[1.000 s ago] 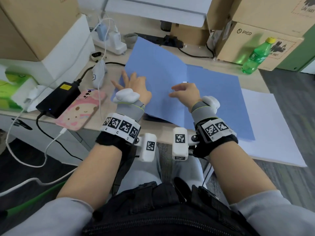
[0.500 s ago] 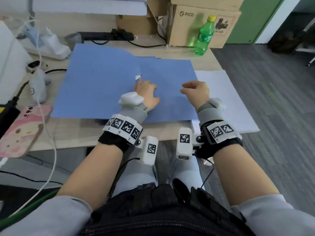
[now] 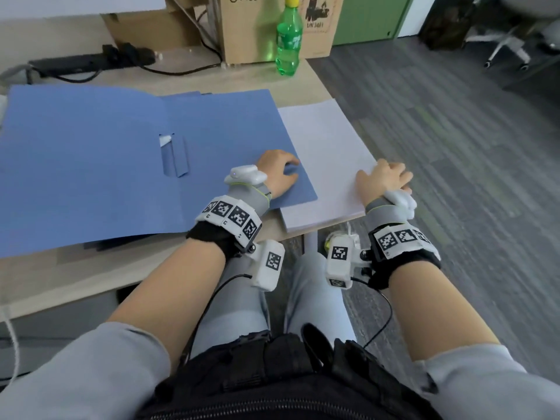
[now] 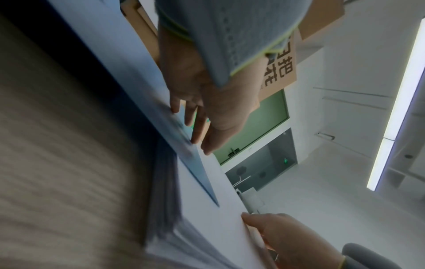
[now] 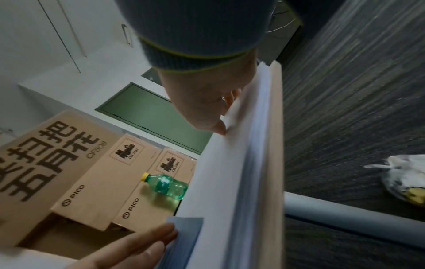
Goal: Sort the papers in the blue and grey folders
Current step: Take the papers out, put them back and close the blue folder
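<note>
- The blue folder (image 3: 100, 165) lay open and flat on the desk (image 3: 212, 77), spread from the left edge toward the right side.
- A slot with a small white tab (image 3: 165, 140) showed near the folder's centre fold.
- My left hand (image 3: 277, 174) rested on the folder's near right corner, fingers straight and spread, pressing the cover down; the left wrist view showed the fingertips (image 4: 195, 138) touching the blue sheet.
- A stack of white papers (image 3: 321, 156) sat at the desk's right edge, just beside the folder, with the folder's right edge lapping over the stack.
- My right hand (image 3: 383, 180) was at the stack's near right side, fingers curled over the edge.
- In the right wrist view the thumb (image 5: 212, 125) pressed on top of a few raised sheets, so I read that hand as pinching the top papers.
- A dark edge (image 3: 121, 241) showed from under the folder at the desk's front edge; I could not tell what it was.
- A green bottle (image 3: 288, 37) stood upright at the desk's far right corner, in front of a cardboard box (image 3: 239, 28).
- A black power strip (image 3: 91, 60) lay along the far edge, with a cable running toward the box.
</note>
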